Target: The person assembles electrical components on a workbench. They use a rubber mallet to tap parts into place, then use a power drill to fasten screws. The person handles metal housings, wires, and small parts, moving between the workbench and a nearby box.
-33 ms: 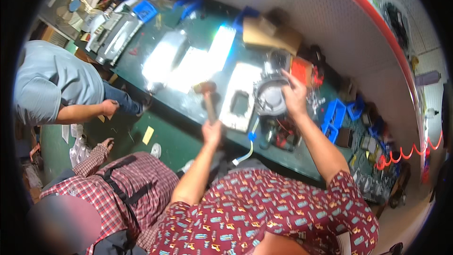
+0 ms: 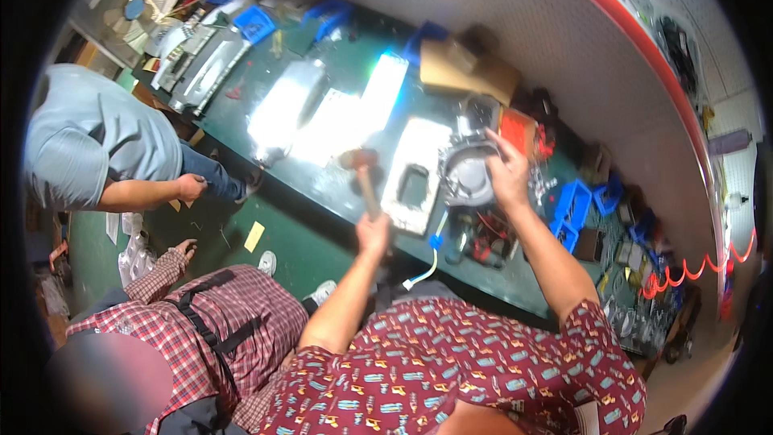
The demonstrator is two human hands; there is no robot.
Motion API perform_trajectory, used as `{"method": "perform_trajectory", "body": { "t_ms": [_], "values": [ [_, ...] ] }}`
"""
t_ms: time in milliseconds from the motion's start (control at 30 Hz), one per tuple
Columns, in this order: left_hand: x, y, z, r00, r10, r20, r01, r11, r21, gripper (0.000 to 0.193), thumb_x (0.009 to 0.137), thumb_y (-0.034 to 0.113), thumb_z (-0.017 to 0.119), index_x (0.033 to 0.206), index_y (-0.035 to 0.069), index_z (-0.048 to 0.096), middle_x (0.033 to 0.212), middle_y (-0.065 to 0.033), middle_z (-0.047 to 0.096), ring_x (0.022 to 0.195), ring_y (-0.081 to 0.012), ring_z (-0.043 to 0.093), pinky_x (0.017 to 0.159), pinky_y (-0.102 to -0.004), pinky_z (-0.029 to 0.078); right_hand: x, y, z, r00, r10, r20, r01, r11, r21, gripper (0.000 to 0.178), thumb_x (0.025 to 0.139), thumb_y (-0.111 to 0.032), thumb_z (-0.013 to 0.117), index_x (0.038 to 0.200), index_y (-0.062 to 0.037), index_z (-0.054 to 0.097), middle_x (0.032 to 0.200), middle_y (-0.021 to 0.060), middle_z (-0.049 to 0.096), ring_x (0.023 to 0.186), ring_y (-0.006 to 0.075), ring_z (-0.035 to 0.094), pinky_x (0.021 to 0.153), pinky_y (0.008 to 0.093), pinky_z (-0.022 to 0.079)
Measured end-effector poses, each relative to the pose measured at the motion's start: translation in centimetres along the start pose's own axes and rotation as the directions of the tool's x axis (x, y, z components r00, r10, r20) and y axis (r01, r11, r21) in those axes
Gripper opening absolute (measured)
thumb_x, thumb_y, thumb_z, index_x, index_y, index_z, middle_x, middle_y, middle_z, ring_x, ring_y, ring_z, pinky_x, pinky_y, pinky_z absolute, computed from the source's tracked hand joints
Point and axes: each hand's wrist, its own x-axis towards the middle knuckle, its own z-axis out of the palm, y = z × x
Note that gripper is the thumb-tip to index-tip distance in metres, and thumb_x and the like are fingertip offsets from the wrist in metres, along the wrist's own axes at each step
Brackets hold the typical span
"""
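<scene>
My left hand [image 2: 373, 234] is wrapped round the wooden handle of a mallet [image 2: 367, 192], whose blurred brownish head [image 2: 358, 159] points away from me above the table's near edge. On the right, my right hand [image 2: 509, 181] rests at the right rim of a round grey metal housing [image 2: 469, 176], index finger stretched along it and thumb lower down. Its remaining fingers are partly hidden. Between mallet and housing lies a white plate [image 2: 400, 209] with a squarish opening. A pale tube with a blue fitting [image 2: 436, 242] hangs over the near edge below the housing.
Shiny silver panels [image 2: 286, 105] lie on the green table to the left. Behind the housing are a cardboard box [image 2: 459, 72] and an orange-red box [image 2: 517, 130]. Blue bins [image 2: 572, 203] stand at right. Two other people are at left, one in plaid [image 2: 233, 314], one in light blue [image 2: 109, 137].
The whole view has shifted slightly, so the table sits a little lower and further right. Both hands keep nearly the same places, the left still gripping the mallet.
</scene>
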Motion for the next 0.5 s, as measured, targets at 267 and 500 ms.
{"method": "perform_trajectory", "body": {
  "t_ms": [267, 500],
  "values": [
    [-2.4, -1.9, 2.8, 0.96, -0.223, 0.169, 0.235, 0.97, -0.057, 0.023, 0.09, 0.025, 0.073, 0.094, 0.004, 0.065, 0.074, -0.0004, 0.06, 0.058, -0.0097, 0.05, 0.051, -0.0283, 0.039, 3.0, 1.8, 4.4, 0.962, -0.084, 0.259, 0.131, 0.977, -0.17, 0.051, 0.084, 0.005, 0.047, 0.132, 0.0061, 0.062, 0.124, 0.0143, 0.068, 0.11, 0.0162, 0.063, 0.094, 0.0259, 0.049],
    [-3.7, -0.4, -8.9, 0.99, -0.119, -0.07, 0.104, 0.976, -0.193, 0.013, 0.094, 0.013, 0.068, 0.097, 0.005, 0.057, 0.071, 0.0004, 0.057, 0.052, -0.008, 0.053, 0.045, -0.0239, 0.046, 4.8, 6.1, 17.5, 0.803, -0.16, 0.574, 0.412, 0.845, -0.342, 0.043, 0.078, -0.009, 0.057, 0.116, -0.0186, 0.075, 0.104, 0.0098, 0.074, 0.109, 0.0303, 0.064, 0.092, 0.0478, 0.036]
  ]
}}
